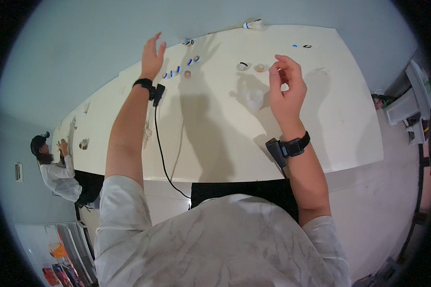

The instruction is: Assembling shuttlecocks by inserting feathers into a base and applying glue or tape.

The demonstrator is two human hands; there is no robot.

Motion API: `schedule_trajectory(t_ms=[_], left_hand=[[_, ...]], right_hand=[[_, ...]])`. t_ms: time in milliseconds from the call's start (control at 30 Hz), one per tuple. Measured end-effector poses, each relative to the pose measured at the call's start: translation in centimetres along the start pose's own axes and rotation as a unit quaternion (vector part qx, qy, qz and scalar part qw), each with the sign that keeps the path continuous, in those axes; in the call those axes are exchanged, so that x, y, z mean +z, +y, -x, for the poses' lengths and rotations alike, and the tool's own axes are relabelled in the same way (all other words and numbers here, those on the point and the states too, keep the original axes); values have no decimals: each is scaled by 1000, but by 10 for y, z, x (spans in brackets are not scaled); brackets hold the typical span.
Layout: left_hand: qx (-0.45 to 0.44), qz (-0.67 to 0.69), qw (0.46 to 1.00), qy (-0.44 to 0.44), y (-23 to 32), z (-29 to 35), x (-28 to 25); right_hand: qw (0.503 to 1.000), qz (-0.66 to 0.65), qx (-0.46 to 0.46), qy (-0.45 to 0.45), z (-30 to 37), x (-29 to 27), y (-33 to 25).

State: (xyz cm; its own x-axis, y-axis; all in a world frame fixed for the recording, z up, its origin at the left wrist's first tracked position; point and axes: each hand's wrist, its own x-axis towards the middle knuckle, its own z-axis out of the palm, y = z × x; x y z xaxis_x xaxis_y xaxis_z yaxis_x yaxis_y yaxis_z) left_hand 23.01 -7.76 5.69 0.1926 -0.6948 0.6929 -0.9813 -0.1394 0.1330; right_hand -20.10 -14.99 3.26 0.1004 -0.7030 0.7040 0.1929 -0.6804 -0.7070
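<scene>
Right hand (pixel 286 88) pinches fingers; left hand (pixel 152 57) spread open, empty.

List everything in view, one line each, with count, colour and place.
table: one, cream-white, filling the middle
shuttlecock: one, white, far table edge
shuttlecock cork bases: about eight, blue-banded or tan, by the left hand
ringed cork bases: two, one black-banded, one tan, beside the right hand
small rings: two, blue and black, far right of table
white scraps: small pile, mid-table
co-worker: one, white shirt, far left end of table
cable: one, black, from left wrist
wrist straps: two, black
left hand: open, raised
right hand: fingers curled, content unclear
</scene>
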Motion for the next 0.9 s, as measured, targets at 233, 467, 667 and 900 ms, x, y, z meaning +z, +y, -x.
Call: schedule_trajectory(t_ms=[233,467,667,900], left_hand=[[0,-24,999,21,-19,5,-24],[-51,-58,985,-155,12,38,0],[-8,-49,972,-230,62,43,-15],[101,85,972,-197,148,63,-34]], right_hand=[[999,-20,48,11,-3,-2,3],[990,41,92,-96,-7,-9,10],[925,132,116,-338,-11,-22,2],[843,225,181,-453,-13,-18,-4]])
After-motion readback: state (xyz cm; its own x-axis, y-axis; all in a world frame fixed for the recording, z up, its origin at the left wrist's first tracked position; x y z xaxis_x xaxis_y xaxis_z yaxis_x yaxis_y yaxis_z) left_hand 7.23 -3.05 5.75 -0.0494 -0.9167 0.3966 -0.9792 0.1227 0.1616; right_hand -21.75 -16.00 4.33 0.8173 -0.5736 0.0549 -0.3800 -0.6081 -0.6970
